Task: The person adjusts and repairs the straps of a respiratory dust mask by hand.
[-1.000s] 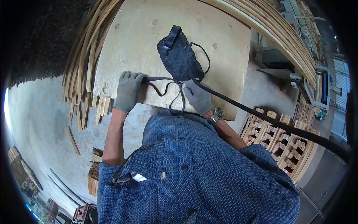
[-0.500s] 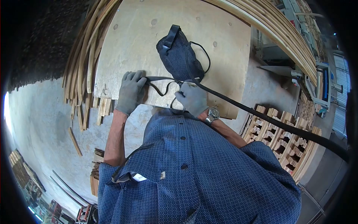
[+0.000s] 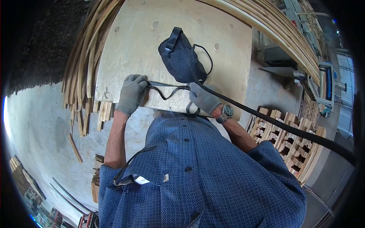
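Observation:
Both my hands wear grey gloves and rest near the front edge of a plywood-topped table (image 3: 133, 41). A dark flat strap (image 3: 164, 84) runs between them, with a thinner black loop sagging below it. My left hand (image 3: 132, 95) is closed on the strap's left end. My right hand (image 3: 203, 98) pinches the other end, and a short piece of strap hangs under its fingers. Just beyond lies a black mesh pouch (image 3: 180, 57) with a buckled strap on top and a thin cord loop at its right side.
A thick black cable (image 3: 273, 121) crosses from the camera's right side toward my right hand. Long wooden strips (image 3: 87, 57) lie left of the table, and more boards (image 3: 281, 26) run along the far right. Stacked wood pieces (image 3: 287, 138) stand at the lower right.
My right hand has moved a little to the right, away from the left, and the strap between them is more drawn out. My left hand stays nearly in place.

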{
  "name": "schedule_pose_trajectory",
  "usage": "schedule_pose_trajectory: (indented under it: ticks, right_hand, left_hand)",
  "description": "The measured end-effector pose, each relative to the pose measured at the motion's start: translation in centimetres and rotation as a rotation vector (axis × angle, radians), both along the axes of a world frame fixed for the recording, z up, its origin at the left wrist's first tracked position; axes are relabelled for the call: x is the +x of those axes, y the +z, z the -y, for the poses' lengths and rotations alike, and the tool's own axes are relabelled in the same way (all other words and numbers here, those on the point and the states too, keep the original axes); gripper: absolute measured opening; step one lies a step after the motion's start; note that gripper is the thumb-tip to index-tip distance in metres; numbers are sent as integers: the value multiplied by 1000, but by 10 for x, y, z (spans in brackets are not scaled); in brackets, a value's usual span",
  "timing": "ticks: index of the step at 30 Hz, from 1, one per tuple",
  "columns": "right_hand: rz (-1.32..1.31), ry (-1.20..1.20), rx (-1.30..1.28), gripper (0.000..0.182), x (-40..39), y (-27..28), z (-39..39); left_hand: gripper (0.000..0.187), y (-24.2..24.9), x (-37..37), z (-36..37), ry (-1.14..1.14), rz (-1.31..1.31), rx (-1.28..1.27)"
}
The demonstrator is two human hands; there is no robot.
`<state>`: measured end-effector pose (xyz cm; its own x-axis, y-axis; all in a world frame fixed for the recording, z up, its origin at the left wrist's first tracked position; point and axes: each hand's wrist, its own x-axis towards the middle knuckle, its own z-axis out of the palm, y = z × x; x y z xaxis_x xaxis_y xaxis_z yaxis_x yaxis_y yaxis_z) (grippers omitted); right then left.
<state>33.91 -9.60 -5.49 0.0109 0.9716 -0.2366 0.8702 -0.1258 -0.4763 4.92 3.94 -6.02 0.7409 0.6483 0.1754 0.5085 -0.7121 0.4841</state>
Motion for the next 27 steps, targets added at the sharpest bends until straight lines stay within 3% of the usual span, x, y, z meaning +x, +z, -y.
schedule_pose_trajectory:
  ticks: [6,12,14,18,21,23,27]
  right_hand:
    - [187,133,-2,13,5,30,0]
    - [255,190,-16,28,20,18,6]
    - [183,166,136,13,23,13,9]
    - [199,220,139,9,28,17,11]
    - [239,235,126,10,31,23,17]
    - [289,281,-86,19,37,32,19]
    - [279,244,-83,12,52,35,28]
  left_hand:
    - [11,2,-2,4,-58,-39,-1]
    - [12,2,-5,17,-77,-37,-62]
    - [11,3,-6,20,-65,-43,-76]
    - [12,4,-6,26,-53,-59,-153]
    - [10,-1,-5,31,-50,-46,-152]
    - [11,-4,0,36,-74,-49,-141]
    - [10,1,7,51,-79,-6,-130]
